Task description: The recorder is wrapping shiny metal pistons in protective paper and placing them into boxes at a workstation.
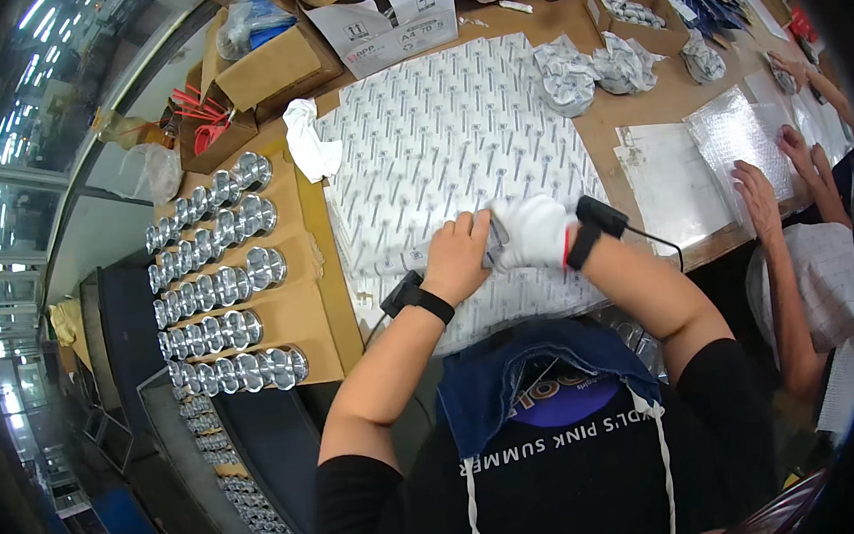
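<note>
A thick stack of white wrapping paper [455, 114] with a repeated grey print lies on the table in front of me. My left hand [460, 254], bare, is closed over folded paper near the stack's front. Against it works my right hand [537, 231] in a white glove, blurred, its fingers curled in. A small greyish piece [495, 237] shows between the two hands; its kind is mostly hidden. To the left, shiny silver metal parts [265, 268] stand in several rows on a cardboard sheet [303, 317]. Several crumpled paper-wrapped bundles [564, 75] sit beyond the stack at right.
A white cloth glove [312, 140] lies at the stack's left edge. Cardboard boxes [276, 68] line the back, one holding red items [205, 124]. On the right, a co-worker's hands [757, 196] handle clear bubble wrap [729, 148]. A cable [668, 243] hangs from my right wrist device.
</note>
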Demonstrator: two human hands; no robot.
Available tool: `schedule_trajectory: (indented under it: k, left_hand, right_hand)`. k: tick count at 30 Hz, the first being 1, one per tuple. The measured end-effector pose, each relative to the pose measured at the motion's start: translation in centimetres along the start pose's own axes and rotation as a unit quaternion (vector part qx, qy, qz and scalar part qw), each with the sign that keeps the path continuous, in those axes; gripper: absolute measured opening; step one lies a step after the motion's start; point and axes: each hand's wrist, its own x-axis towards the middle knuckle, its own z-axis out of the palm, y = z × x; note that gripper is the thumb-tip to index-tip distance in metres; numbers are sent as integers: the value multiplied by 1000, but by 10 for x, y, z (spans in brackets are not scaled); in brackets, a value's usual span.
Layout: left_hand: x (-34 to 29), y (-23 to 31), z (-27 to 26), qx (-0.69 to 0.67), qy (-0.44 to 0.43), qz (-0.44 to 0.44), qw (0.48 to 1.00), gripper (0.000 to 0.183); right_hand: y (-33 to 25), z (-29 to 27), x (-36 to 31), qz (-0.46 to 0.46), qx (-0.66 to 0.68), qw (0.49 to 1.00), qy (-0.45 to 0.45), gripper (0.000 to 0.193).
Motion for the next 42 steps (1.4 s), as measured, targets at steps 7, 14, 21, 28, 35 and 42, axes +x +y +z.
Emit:
schedule_trajectory:
  k: [7, 14, 21, 28, 35, 42]
  left_hand:
    - [19, -32, -37, -63, -91, 34, 993, 101]
    - [46, -37, -43, 44, -98, -34, 994, 110]
    - [58, -24, 22, -365, 19, -135, 921, 65]
    - [39, 38, 6, -598, 29, -85, 797, 62]
    - [13, 39, -44, -658, 47, -168, 732, 80]
    - [2, 33, -42, -761, 101, -45, 640, 71]
  right_hand:
    - [12, -9, 0, 6, 113, 984, -136, 78]
    - [39, 2, 1, 25, -26, 987, 154, 85]
    - [67, 35, -5, 200, -17, 965, 167, 98]
    - [19, 5, -22, 12, 748, 610, 263, 80]
    - [14, -31, -40, -88, 370, 742, 552, 75]
    - [0, -15, -41, -68, 717, 641, 264, 87]
